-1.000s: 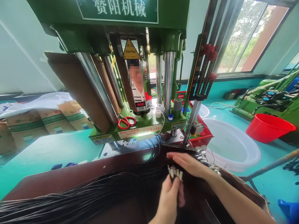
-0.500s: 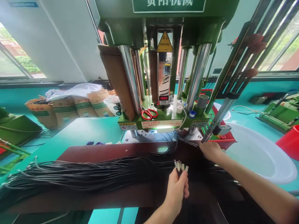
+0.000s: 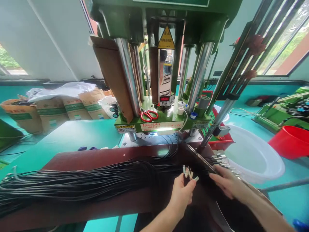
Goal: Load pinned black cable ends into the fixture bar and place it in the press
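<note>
Dark brown surface before green press; teal floor, windows. Left hand fingers clenched on cable ends, tips pointing up-away; black cables run leftward. Right hand released, flat, just right.

Yellow warning triangle on the green press; its text unreadable

— At the press? The left hand pinches a fan of metal-tipped leads, fingers closed.

— And the right hand? Flat on the dark counter, beside black cables.
</note>
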Tool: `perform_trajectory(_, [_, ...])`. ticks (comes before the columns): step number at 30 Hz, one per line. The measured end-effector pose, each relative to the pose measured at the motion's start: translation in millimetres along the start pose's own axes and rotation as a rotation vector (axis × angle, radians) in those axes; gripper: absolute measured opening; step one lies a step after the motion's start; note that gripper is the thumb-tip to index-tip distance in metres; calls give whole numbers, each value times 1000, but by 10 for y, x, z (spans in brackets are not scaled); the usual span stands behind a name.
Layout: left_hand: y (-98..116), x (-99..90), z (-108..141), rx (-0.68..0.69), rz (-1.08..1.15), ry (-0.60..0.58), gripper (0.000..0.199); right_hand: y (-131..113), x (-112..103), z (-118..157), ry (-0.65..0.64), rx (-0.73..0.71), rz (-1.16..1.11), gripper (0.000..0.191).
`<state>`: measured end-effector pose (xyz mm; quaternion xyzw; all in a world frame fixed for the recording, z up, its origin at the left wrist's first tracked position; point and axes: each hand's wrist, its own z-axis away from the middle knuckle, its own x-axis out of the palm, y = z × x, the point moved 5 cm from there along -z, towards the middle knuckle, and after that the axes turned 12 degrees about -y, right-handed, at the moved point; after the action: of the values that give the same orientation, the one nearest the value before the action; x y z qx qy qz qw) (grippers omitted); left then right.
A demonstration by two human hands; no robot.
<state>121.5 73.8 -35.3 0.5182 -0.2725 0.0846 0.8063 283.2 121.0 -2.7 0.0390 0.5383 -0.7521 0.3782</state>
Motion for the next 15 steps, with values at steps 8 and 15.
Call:
perform_trajectory(8, [-67,191,-137,-44,-150,-79,35,98,538,63,-7,-113,-686,42])
perform_trajectory(15, [-75,229,-150,-31,-189,-34,33,200,510,56,76,-143,-719,47])
